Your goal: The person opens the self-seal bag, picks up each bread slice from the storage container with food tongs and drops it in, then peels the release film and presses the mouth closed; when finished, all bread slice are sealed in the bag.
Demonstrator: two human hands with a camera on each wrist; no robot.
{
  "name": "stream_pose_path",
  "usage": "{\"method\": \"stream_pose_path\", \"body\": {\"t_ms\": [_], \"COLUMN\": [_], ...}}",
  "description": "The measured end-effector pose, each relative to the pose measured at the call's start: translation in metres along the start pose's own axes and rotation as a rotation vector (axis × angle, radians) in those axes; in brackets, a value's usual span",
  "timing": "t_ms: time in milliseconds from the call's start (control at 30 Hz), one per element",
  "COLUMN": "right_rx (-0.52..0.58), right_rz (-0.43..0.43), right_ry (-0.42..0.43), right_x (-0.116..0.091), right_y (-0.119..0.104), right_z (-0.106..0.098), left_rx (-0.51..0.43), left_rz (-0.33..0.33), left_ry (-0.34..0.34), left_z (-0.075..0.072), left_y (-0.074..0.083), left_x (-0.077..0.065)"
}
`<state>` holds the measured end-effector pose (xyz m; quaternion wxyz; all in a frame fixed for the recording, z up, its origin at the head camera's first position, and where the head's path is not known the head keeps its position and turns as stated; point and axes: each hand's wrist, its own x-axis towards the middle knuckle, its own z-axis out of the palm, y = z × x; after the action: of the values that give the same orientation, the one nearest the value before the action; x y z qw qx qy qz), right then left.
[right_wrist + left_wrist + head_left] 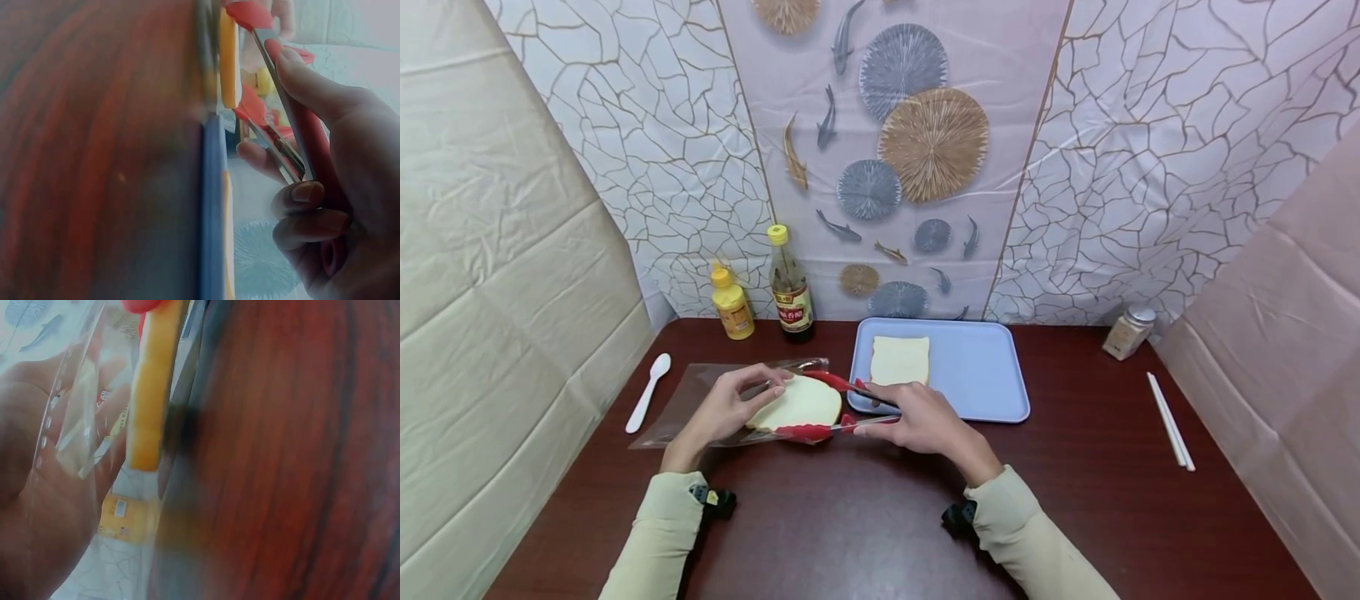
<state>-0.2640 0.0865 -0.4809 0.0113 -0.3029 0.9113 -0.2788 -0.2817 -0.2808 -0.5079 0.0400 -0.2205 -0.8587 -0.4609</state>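
My right hand (925, 421) grips red-handled tongs (306, 125) with red tips, fingers and thumb wrapped around the two arms. Between the tong tips, one at the far side and one at the near side, lies a bread slice (801, 402) with a golden crust (150, 387). Around the slice's left part is a clear plastic bag (688, 396), lying toward the left on the table. My left hand (726, 408) pinches the bag's film over the slice's left edge, thumb and fingers bent. Another bread slice (900, 357) lies on the blue tray (973, 371).
Behind the bag stand a yellow squeeze bottle (732, 308) and a dark sauce bottle (792, 300) with a yellow cap. A white spoon (647, 396) lies at the left. White chopsticks (1171, 425) and a seasoning jar (1129, 333) are at the right.
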Motion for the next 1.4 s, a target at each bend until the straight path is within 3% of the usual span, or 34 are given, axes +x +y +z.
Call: {"method": "stream_pose_path", "body": {"t_ms": [333, 667, 833, 1167, 1400], "right_rx": [-0.069, 0.044, 0.034, -0.054, -0.018], "right_rz": [0.024, -0.001, -0.021, 0.009, -0.017], "right_ry": [-0.010, -0.015, -0.027, -0.002, -0.003], "right_x": [0.004, 0.003, 0.004, 0.004, 0.006], "right_y": [-0.001, 0.000, -0.001, -0.006, -0.006], "right_z": [0.006, 0.000, 0.006, 0.012, 0.015], "left_rx": [-0.026, -0.038, -0.023, -0.099, -0.112], "left_rz": [0.064, 0.029, 0.049, 0.064, 0.064], "left_ry": [0.054, 0.004, -0.019, -0.006, -0.012], "left_z": [-0.005, -0.004, -0.002, -0.004, -0.003], "left_y": [0.010, 0.007, 0.006, 0.012, 0.011], "left_x": [0.001, 0.000, 0.002, 0.003, 0.002]}}
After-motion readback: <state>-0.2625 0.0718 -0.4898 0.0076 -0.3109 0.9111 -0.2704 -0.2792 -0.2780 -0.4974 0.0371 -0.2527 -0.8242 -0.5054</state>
